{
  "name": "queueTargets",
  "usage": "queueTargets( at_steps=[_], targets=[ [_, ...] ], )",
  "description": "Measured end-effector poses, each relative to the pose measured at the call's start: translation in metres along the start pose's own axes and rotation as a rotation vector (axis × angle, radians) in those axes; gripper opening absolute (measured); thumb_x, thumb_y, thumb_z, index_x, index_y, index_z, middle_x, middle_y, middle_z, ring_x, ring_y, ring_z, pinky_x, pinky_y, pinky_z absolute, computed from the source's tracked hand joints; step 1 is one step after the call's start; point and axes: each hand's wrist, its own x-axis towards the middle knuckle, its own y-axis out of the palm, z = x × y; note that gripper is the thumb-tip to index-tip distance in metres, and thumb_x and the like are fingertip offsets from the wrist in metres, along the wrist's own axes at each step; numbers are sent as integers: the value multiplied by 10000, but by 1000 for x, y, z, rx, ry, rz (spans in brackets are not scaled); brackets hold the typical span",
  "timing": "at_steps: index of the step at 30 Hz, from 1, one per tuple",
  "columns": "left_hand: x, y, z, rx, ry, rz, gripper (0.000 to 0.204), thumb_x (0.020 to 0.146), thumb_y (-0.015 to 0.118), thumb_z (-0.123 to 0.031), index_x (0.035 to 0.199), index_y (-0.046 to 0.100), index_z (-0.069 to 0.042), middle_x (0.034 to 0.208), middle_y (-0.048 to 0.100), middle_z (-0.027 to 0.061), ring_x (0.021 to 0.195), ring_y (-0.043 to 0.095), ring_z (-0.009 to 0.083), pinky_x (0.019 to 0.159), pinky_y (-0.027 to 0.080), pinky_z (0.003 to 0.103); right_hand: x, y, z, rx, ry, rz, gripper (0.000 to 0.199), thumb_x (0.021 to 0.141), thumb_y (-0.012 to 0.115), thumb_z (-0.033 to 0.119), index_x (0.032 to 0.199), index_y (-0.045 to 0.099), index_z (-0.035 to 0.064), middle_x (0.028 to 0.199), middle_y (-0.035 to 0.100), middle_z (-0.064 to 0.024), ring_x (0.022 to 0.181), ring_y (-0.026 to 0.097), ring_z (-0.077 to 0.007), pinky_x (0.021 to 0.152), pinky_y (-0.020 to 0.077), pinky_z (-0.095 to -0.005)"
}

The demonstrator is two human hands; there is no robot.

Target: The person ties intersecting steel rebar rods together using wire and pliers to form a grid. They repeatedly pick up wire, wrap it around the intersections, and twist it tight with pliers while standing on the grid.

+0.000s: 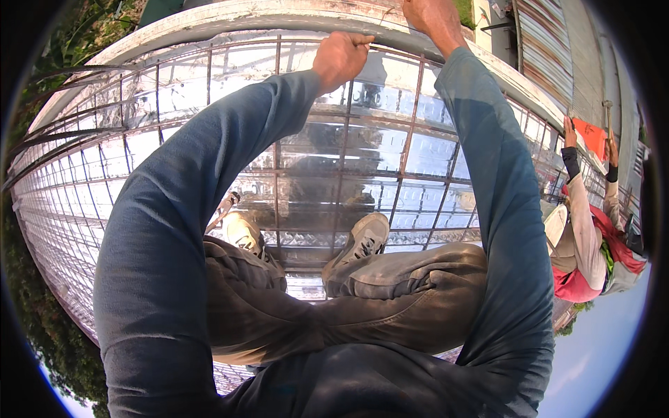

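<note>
Left hand (339,59) is clenched around a rusty steel bar (277,104) of the rebar grid; right hand (432,17) rests on the concrete edge (279,14), grip unclear. Best keep feet on crossings.

You had no packages, labels, signs or screens in front of you at that moment.
</note>
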Motion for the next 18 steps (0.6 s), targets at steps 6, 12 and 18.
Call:
queueTargets(
  at_steps=[6,12,18],
  targets=[
    [2,2,7,-150,28,20,294,1015,635,-199,1261,776,-123,807,743,101,666,630,169,666,539,357,-44,14,17,244,48,46,219,884,621,166,958,787,43,1004,746,-267,979,718,-456,879,584,-531],
    [-9,7,-7,-441,-76,54,328,1028,633,-159,1335,730,-96,941,721,24,786,569,98,676,491,324,-52,20,49,670,361,131,279,910,609,244,984,788,42,1005,761,-235,964,719,-448,874,572,-507],
    [-16,-2,-17,-486,-198,200,344,1050,599,-193,1350,696,-56,951,653,23,845,559,97,750,493,302,-50,3,54,555,322,244,284,853,685,272,1019,796,69,1005,767,-216,978,732,-421,875,579,-491]
  ],
)
